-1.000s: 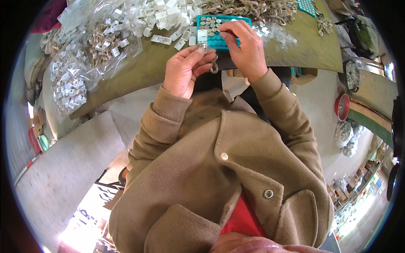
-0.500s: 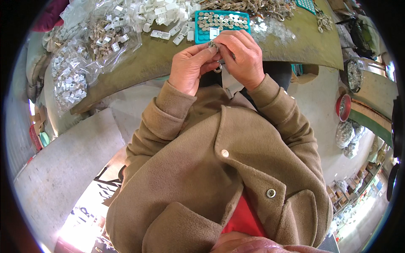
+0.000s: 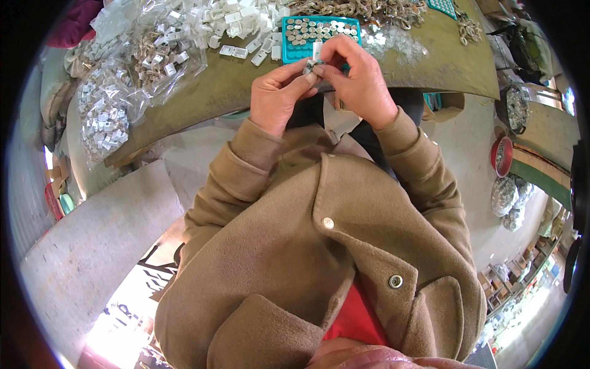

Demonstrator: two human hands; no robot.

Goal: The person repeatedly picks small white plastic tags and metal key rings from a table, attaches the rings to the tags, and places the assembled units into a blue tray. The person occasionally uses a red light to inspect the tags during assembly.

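My left hand (image 3: 278, 97) and my right hand (image 3: 356, 81) meet at the near edge of the olive table (image 3: 246, 86). Between their fingertips they pinch a small white plastic piece (image 3: 315, 56) with a bit of metal on it. Just beyond the fingers lies a teal tray (image 3: 319, 31) filled with several small round metal parts. Loose white plastic pieces (image 3: 236, 18) are heaped on the table left of the tray.
Clear bags of white and metal parts (image 3: 123, 80) cover the table's left end. Metal chains (image 3: 375, 8) pile up at the back, with clear bits (image 3: 393, 40) beside the tray. A red bowl (image 3: 501, 157) and bags of parts (image 3: 507, 200) sit at the right.
My right hand has come back from the teal tray to meet my left hand. Both hands now hold the small piece together, a little farther right.
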